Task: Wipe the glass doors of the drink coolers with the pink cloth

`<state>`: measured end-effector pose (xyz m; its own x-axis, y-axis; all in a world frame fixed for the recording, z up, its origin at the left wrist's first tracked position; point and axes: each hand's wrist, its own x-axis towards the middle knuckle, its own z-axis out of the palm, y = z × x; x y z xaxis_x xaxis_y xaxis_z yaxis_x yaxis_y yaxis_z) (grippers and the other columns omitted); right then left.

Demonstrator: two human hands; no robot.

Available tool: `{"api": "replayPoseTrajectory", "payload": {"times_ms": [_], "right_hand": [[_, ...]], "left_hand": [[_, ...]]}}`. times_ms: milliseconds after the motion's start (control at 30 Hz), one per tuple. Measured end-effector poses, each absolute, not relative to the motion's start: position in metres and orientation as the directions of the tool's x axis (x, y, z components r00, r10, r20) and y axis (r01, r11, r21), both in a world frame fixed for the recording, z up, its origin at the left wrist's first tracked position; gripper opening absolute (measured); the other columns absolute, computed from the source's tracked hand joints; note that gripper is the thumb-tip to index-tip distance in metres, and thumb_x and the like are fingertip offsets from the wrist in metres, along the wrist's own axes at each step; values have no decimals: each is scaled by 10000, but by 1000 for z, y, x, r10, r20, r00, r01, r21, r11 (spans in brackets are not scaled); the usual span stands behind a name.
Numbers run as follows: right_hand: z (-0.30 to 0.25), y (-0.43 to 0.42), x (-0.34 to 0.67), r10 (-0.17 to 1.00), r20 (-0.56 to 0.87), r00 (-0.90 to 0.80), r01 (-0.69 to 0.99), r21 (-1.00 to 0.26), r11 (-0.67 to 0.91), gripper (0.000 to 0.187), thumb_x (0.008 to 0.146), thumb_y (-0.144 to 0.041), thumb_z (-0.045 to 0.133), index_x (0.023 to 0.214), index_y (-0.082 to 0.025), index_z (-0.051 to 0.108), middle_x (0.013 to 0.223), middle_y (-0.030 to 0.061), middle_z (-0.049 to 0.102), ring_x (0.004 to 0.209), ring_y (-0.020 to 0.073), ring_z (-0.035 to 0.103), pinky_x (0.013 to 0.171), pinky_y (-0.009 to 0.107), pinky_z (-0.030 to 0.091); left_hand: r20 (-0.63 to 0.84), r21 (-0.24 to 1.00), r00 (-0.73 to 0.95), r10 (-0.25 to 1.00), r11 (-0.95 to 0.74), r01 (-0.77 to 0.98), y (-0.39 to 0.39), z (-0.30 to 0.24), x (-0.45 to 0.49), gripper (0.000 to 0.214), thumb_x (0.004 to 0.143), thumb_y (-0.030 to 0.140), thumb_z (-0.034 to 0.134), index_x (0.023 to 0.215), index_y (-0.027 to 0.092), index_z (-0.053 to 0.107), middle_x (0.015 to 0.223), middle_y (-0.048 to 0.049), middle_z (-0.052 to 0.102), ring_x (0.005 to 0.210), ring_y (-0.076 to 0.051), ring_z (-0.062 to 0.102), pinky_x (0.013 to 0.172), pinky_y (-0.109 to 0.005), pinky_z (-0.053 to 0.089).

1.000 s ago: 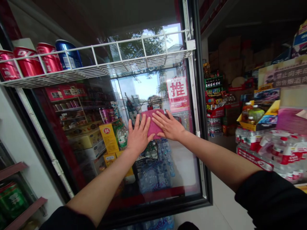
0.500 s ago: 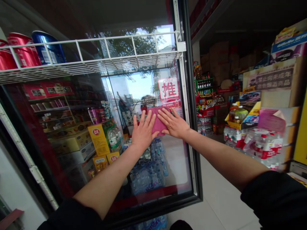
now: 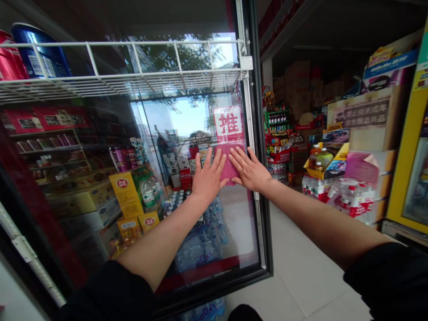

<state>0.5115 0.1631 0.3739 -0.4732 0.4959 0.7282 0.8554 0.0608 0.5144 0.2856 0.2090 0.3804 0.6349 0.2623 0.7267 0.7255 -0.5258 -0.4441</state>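
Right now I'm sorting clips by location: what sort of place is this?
Most likely a small grocery or convenience shop: a glass cooler door with a wire rack holding drink cans, packs of bottled water, and stacked cartons at the back.

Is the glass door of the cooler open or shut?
Open. The glass door is swung out, its free edge standing clear with shop floor visible beyond it. Both hands press a pink cloth on its glass.
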Motion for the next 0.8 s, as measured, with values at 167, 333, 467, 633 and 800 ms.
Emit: {"api": "replayPoseTrajectory", "payload": {"times_ms": [167,333,467,633,800], "right_hand": [[373,155,518,532,726,-435,867,498,28,971,1023,-531,627,1741,-15,224,1838,242,190,1726,427,187,1407,679,142],[367,152,521,537,743,-399,886,463,18,972,1026,-527,611,1732,14,220,1831,269,198,1725,427,183,1409,675,123],[361,152,515,545,759,-356,902,431,-11,955,1033,-518,605,1705,65,258,1818,312,194,1712,463,201,1403,672,132],[350,150,509,553,772,-314,916,400,-38,936,1034,-498,612,1701,65,273,1819,311,192,1712,463,199,1398,668,135],[327,147,511,573,757,-314,911,410,-42,938,1028,-491,623,1710,47,268,1823,297,195,1709,450,219,1400,647,150]], "left_hand": [[718,-453,649,253,-538,711,206,384,299,949,1016,536,639,1772,220,160,1874,-76,97,1749,-395,-20,1391,-733,14],[702,-465,666,253,-546,697,199,385,310,933,1013,514,654,1762,176,211,1869,-99,151,1748,-402,20,1393,-734,29],[706,-454,660,255,-552,699,197,385,314,895,1024,492,638,1762,198,227,1867,-93,168,1749,-396,30,1396,-725,36],[716,-435,650,255,-566,700,195,374,314,873,1026,465,630,1761,215,231,1865,-84,174,1751,-377,0,1401,-715,37],[696,-409,658,287,-595,692,192,352,315,879,1021,454,641,1759,205,233,1864,-85,167,1748,-388,42,1400,-720,65]]}}
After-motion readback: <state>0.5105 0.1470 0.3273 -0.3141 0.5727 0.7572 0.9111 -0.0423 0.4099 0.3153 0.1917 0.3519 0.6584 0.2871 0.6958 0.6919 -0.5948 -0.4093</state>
